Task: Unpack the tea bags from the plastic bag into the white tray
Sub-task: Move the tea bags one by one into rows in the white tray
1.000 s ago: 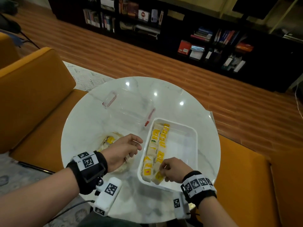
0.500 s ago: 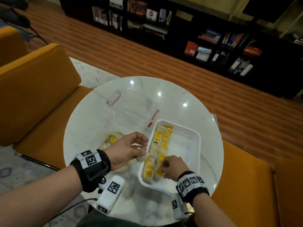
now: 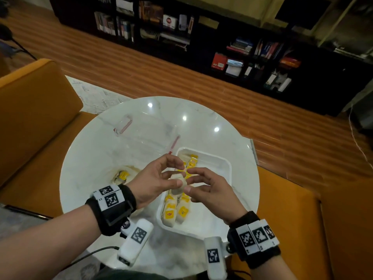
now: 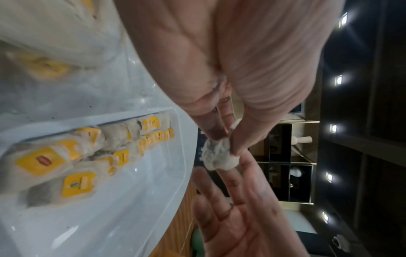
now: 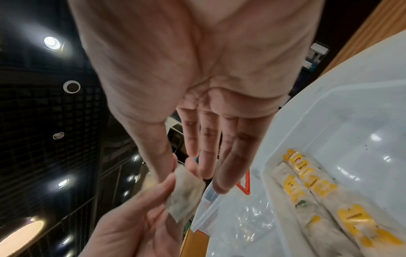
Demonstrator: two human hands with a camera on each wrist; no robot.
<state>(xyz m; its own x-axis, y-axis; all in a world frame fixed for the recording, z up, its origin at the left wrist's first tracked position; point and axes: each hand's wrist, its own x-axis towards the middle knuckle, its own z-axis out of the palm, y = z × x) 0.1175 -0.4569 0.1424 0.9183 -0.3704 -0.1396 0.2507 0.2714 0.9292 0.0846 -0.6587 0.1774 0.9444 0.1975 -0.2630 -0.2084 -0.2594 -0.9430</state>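
Over the near half of the white tray (image 3: 226,164) my two hands meet around one pale tea bag (image 3: 178,183). My left hand (image 3: 171,174) pinches it between thumb and fingers, which the left wrist view shows on the tea bag (image 4: 219,156). My right hand (image 3: 191,180) pinches the tea bag's (image 5: 184,193) upper corner with thumb and forefinger, its other fingers straight. Two rows of yellow-tagged tea bags (image 3: 177,213) lie along the tray's left side. The crumpled plastic bag (image 3: 123,174), with tea bags inside, sits left of the tray, partly hidden by my left wrist.
A clear plastic cover with red clips (image 3: 145,134) lies on the round white table (image 3: 212,122) behind the tray. The tray's right half (image 5: 351,121) is bare. Orange seats flank the table; dark bookshelves (image 3: 242,53) line the far wall.
My left hand came up from the plastic bag with a tea bag and moved right over the tray. My right hand left the rows in the tray and rose to meet it.
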